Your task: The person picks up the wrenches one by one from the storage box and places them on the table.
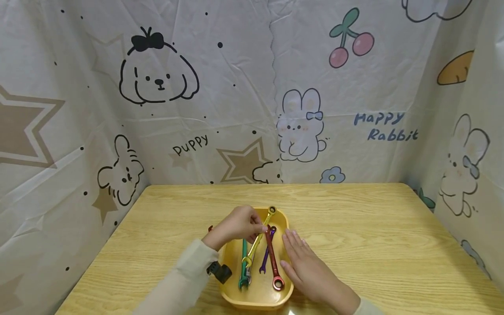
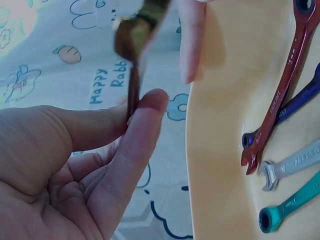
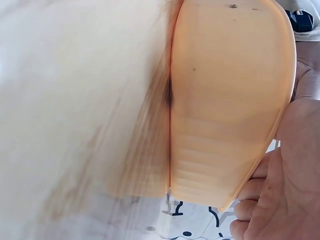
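Nearest my head camera is the pale left sleeve point(image 1: 175, 280), with a small black wrist camera point(image 1: 219, 272) strapped at its cuff. Past it, the left hand point(image 1: 241, 223) reaches over the yellow tray point(image 1: 260, 295). I read it as pinching the yellow wrench point(image 1: 254, 246) between thumb and forefinger; the left wrist view gives me that piece edge-on and blurred, its gold tint agreeing. The right hand point(image 1: 306, 263) grasps nothing: its fingers lie straight along the tray's right rim, perhaps to steady it. The tray stands on the wood-grain table point(image 1: 354, 227).

Inside I count four more wrenches: the red wrench point(image 1: 272, 254) on the right, crossing the purple wrench point(image 1: 265, 259), and the green wrench point(image 1: 243, 275) on the left with the silver wrench point(image 2: 298, 160) beside it. A red tip point(image 1: 210, 228) shows past the left wrist; I can't tell what it belongs to.

I'd judge this partway: one wrench is in hand, four lie loose in the tray. Whether the yellow one is coming out or going in, I can't tell, so I count its handling as unfinished.
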The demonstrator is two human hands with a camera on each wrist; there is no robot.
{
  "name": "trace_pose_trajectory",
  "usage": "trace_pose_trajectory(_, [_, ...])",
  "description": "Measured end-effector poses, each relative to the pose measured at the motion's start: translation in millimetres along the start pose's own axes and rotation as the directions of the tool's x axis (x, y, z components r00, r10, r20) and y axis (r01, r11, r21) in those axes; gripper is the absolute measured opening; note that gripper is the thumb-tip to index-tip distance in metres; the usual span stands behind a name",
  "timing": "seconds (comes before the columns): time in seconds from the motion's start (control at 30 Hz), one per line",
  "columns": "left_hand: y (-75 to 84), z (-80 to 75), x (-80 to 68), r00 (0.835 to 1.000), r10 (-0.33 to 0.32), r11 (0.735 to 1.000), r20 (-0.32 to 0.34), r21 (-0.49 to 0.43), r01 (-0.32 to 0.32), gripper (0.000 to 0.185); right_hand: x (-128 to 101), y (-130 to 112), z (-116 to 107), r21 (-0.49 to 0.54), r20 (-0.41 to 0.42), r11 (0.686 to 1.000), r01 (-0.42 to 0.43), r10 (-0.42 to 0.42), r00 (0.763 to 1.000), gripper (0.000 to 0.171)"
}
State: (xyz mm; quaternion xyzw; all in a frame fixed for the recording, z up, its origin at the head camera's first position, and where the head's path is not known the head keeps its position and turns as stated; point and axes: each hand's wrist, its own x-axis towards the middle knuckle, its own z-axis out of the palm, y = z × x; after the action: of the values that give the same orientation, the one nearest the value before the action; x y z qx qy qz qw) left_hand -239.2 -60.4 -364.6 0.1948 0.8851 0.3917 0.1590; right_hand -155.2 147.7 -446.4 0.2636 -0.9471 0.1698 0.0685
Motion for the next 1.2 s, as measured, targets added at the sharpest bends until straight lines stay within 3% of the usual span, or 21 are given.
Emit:
trace_pose_trajectory(0.3, [-13.9, -14.9, -7.0, 0.998, -0.034, 0.993, -0.049, -0.118, 0.028, 0.02, 0, 1, -1, 0.008, 0.003, 1.0, 0.003, -0.003, 1.0, 0.061])
trace_pose_trajectory(0.53, [-24.6, -29.5, -14.3, 0.992, -0.097, 0.978, -0.082, -0.195, 0.079, 0.02, 0, 2, 0, -0.001, 0.004, 1.0, -0.001, 0.001, 1.0, 0.061])
trace_pose_trajectory(0.8, [-46.7, -48.2, -25.6, 0.985, -0.128, 0.974, -0.113, -0.202, 0.103, 0.018, -1, 3, 0, 0.016, 0.001, 1.0, 0.003, -0.003, 1.0, 0.061])
trace_pose_trajectory(1.2, [-88.5, -68.9, -51.9, 0.957, -0.242, 0.958, -0.157, -0.194, 0.211, 0.017, -1, 3, 1, 0.002, -0.007, 1.0, 0.007, -0.007, 1.0, 0.061])
